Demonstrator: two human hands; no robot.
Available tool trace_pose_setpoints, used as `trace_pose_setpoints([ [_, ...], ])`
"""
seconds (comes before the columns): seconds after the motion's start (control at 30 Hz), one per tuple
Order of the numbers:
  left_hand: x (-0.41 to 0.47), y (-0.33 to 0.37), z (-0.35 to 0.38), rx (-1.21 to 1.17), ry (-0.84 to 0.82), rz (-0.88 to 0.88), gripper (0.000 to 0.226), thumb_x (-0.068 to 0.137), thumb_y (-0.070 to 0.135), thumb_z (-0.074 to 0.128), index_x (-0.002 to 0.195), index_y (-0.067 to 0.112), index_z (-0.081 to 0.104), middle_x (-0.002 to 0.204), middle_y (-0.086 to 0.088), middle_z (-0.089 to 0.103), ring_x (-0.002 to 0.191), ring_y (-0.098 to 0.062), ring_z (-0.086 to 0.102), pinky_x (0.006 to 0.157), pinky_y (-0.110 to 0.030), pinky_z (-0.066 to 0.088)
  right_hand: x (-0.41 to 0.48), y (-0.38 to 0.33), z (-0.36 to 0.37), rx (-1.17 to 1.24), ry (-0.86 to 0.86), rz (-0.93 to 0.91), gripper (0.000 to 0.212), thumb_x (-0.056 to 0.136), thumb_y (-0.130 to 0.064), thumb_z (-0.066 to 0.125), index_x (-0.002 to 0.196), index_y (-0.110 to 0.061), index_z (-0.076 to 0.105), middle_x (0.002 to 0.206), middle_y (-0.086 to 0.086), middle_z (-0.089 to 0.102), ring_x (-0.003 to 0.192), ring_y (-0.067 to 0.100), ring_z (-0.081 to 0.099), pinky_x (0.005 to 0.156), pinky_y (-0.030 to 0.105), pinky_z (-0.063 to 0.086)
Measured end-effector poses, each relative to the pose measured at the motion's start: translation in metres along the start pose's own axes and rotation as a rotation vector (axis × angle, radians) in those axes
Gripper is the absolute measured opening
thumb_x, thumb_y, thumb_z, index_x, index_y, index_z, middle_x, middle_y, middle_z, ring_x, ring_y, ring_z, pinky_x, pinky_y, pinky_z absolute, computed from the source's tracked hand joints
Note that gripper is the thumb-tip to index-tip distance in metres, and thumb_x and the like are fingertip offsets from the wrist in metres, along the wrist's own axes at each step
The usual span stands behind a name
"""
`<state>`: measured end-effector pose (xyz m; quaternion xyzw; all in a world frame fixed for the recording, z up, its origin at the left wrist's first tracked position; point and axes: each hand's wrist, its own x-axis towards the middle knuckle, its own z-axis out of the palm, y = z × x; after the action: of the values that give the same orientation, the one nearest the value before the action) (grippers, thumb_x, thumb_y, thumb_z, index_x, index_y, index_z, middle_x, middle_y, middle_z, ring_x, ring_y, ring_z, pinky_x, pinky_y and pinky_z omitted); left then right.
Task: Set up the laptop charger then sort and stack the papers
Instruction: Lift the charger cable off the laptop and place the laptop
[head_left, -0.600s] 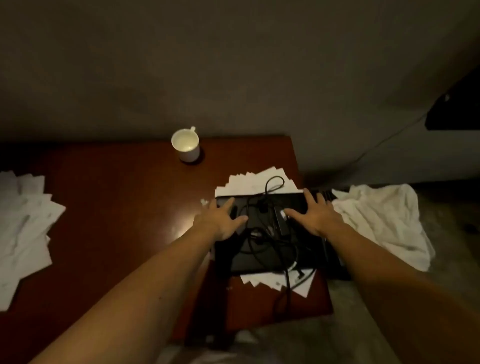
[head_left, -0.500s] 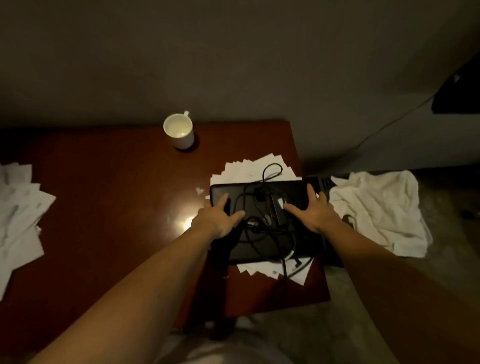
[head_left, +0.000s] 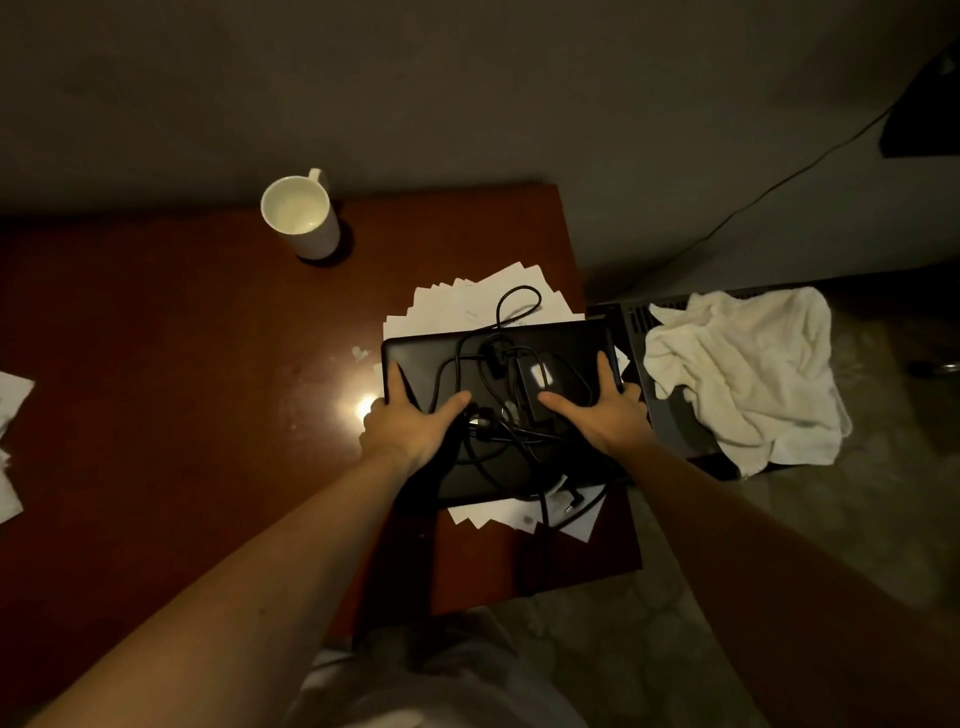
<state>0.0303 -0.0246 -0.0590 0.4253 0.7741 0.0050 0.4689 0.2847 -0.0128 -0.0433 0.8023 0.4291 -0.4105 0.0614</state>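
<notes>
1. Laptop (head_left: 421, 358), near edge: the closed black unit lies on a fanned sheaf of papers (head_left: 511, 514) at the right end of the worktop (head_left: 182, 389). Paper corners project beyond the laptop's near edge, short of the worktop's near edge. A plug end of the cable (head_left: 498, 415) trails across these corners.
2. Left hand (head_left: 410, 426): positioned at the laptop's left edge, thumb laid across the lid, fingers (head_left: 397, 379) clamped on the edge.
3. Right hand (head_left: 605, 415): mirrors this at the right edge, thumb on the lid, fingers wrapped over the side.
4. Charger brick (head_left: 537, 376): rests on the lid between the two thumbs, within the tangled cable.
5. Right clearance: the laptop's right edge sits at or just past the worktop's right edge; which cannot be told. Just beside it, a grey object (head_left: 675, 421) carries a white cloth (head_left: 743, 374).
6. Left clearance: a wide stretch of worktop separates the laptop from loose sheets (head_left: 10, 415) at the frame edge. One small white scrap (head_left: 360, 353) lies near the laptop's far left corner.
7. Far edge: more paper fans out beyond the laptop, with one cable loop on it.
8. White mug (head_left: 301, 215): stands upright near the worktop's far edge, well apart from the laptop.
</notes>
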Motion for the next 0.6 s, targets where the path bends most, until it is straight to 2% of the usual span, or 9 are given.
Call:
trace_pose_setpoints([
  [0.07, -0.002, 0.001, 0.001, -0.058, 0.006, -0.013, 0.128, 0.057, 0.099, 0.049, 0.157, 0.041, -0.009, 0.157, -0.018, 0.031, 0.14, -0.041, 0.036, 0.113, -0.055, 0.037, 0.0, 0.0, 0.0, 0.018, 0.006, -0.001, 0.116, 0.072, -0.081, 0.063, 0.157, -0.044, -0.006, 0.163, 0.02, 0.008, 0.148, 0.046, 0.015, 0.118, 0.06, 0.025],
  [0.27, -0.008, 0.003, -0.005, -0.171, -0.03, 0.001, 0.128, 0.057, 0.09, 0.065, 0.156, 0.046, -0.003, 0.16, -0.015, 0.026, 0.143, -0.041, 0.034, 0.113, -0.055, 0.035, -0.009, -0.002, 0.002, -0.017, 0.073, -0.017, 0.117, 0.069, -0.086, 0.06, 0.157, -0.045, -0.006, 0.162, 0.021, 0.008, 0.147, 0.046, 0.016, 0.116, 0.063, 0.025],
  [0.5, -0.014, -0.01, -0.024, -0.379, 0.053, 0.087, 0.116, 0.068, 0.075, 0.073, 0.158, 0.043, 0.008, 0.163, -0.003, 0.024, 0.147, -0.031, 0.03, 0.115, -0.047, 0.031, -0.027, -0.017, 0.008, 0.011, 0.111, -0.052, 0.117, 0.068, -0.088, 0.059, 0.156, -0.047, -0.005, 0.164, 0.021, 0.005, 0.149, 0.046, 0.014, 0.117, 0.062, 0.025],
  [0.6, -0.019, -0.019, -0.041, -0.416, 0.069, 0.091, 0.114, 0.072, 0.067, 0.076, 0.159, 0.041, 0.006, 0.163, -0.005, 0.021, 0.147, -0.032, 0.027, 0.116, -0.046, 0.031, -0.036, -0.033, 0.018, 0.003, 0.121, -0.077, 0.116, 0.069, -0.087, 0.059, 0.157, -0.046, -0.004, 0.159, 0.02, 0.014, 0.145, 0.045, 0.023, 0.114, 0.057, 0.032],
])
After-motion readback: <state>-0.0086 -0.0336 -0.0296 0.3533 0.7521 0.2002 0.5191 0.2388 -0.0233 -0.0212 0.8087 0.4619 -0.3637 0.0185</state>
